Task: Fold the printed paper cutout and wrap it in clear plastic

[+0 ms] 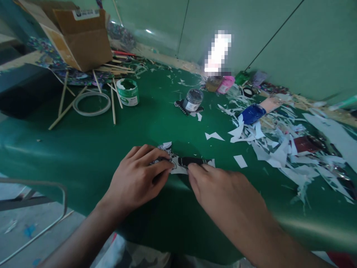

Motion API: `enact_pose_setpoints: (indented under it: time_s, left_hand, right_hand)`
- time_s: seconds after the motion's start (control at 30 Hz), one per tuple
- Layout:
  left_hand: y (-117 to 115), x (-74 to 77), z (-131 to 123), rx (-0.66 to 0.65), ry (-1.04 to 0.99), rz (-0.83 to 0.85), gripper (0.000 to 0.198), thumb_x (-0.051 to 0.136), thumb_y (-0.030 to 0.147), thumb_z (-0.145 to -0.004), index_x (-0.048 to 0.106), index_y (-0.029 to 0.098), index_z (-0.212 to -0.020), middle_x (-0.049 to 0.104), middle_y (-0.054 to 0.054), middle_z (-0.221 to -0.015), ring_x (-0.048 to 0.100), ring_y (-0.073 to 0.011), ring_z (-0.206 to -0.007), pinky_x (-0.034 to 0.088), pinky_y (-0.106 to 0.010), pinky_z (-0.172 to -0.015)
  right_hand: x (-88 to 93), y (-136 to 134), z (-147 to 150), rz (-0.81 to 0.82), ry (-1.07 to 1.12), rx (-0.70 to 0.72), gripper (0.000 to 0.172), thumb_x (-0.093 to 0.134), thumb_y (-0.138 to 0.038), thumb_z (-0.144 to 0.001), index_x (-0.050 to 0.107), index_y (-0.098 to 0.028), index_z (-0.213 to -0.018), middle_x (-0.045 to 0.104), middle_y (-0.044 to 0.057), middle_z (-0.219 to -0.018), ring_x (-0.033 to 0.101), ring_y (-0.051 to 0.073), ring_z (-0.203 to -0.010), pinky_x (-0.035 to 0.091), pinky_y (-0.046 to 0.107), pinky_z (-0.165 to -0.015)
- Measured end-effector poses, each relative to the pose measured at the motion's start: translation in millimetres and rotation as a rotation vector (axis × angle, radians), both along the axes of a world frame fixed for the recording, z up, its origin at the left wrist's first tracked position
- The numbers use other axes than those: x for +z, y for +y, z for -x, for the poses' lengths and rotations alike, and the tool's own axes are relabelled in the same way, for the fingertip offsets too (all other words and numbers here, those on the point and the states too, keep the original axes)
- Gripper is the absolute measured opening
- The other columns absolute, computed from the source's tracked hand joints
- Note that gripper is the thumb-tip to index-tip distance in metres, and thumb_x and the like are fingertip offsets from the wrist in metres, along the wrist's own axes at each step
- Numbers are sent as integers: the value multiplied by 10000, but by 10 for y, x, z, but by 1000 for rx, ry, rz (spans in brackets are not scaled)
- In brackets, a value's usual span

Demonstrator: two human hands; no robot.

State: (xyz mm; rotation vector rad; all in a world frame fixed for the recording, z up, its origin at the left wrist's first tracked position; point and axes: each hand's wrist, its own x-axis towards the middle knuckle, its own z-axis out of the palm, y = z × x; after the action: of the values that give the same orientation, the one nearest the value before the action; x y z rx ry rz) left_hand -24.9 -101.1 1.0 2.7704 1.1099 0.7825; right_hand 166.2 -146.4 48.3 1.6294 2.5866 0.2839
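A small piece of black-and-white printed paper (180, 170) lies on the green table in front of me. My left hand (139, 171) presses its closed fingers on the paper's left part and covers some of it. On the right part, my right hand (223, 188) has its fingertips pinched together at the lower edge. Whether a small tool is between those fingers is hidden. White paper scraps (240, 161) lie just beyond my right hand. Farther back, a jar of dark paint (193, 99) stands on a black printed cutout (182, 108).
At the left back are a cardboard box (86, 41), wooden sticks (113, 108), a clear ring (92, 111) and a green paint jar (129, 98). A pile of paper offcuts (273, 149) with a blue jar (253, 114) covers the right side. A metal frame (64, 197) stands at lower left.
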Motion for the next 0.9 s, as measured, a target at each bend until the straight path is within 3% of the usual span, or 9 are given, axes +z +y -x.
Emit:
enact_pose_setpoints:
  time_s: [0.13, 0.3, 0.43, 0.53, 0.63, 0.77, 0.9]
  left_hand:
    - [-2, -16, 2, 5, -16, 10, 174, 520, 227, -897, 683, 256, -948, 681, -17, -1050, 577, -211, -945, 410, -367, -724]
    - [-10, -14, 1, 9, -12, -1, 186, 520, 229, -899, 690, 269, -965, 676, -19, -1054, 576, -209, -939, 405, -365, -720]
    - [-158, -21, -78, 91, -16, -56, 185, 537, 234, -890, 703, 259, -968, 674, -41, -979, 563, -216, -829, 393, -367, -657]
    - [-304, -41, -148, 175, -31, -80, 189, 546, 224, -882, 702, 231, -989, 672, -61, -929, 553, -234, -796, 384, -374, -629]
    - [-390, -74, -185, 228, -70, -60, 198, 546, 247, -888, 697, 221, -1014, 681, -72, -957, 567, -266, -884, 400, -414, -704]
    - [-414, -134, -184, 194, -110, -30, 224, 532, 231, -899, 668, 204, -1075, 684, -55, -1134, 561, -283, -1073, 400, -460, -863]
    - [-416, -166, -180, 205, -133, -39, 217, 549, 218, -889, 665, 208, -1072, 693, -38, -1141, 582, -282, -1047, 411, -461, -842]
  right_hand:
    - [-10, -40, -54, -3, 21, -10, 158, 471, -88, -803, 577, -182, -733, 512, -5, -535, 462, 112, -379, 118, 235, -378]
    - [13, -81, -119, -88, 182, -55, 239, 399, -216, -922, 617, -186, -830, 578, -5, -571, 475, 85, -383, 195, 194, -353]
    - [-31, -107, -111, -116, 213, -99, 272, 366, -210, -924, 620, -177, -1014, 557, -19, -524, 419, 85, -328, 161, 199, -335]
    - [-110, -126, -101, -111, 204, -127, 264, 376, -195, -915, 612, -200, -1034, 570, -21, -542, 427, 95, -334, 164, 212, -349]
    - [-190, -141, -82, -125, 239, -140, 245, 400, -206, -923, 607, -223, -1053, 637, -11, -635, 486, 105, -379, 195, 226, -366]
    - [-240, -149, -39, -131, 283, -146, 253, 409, -209, -937, 609, -228, -1091, 679, 1, -705, 549, 111, -440, 246, 231, -385]
    - [-250, -146, -1, -115, 262, -162, 264, 412, -201, -932, 619, -235, -1092, 692, 7, -729, 579, 131, -461, 257, 251, -391]
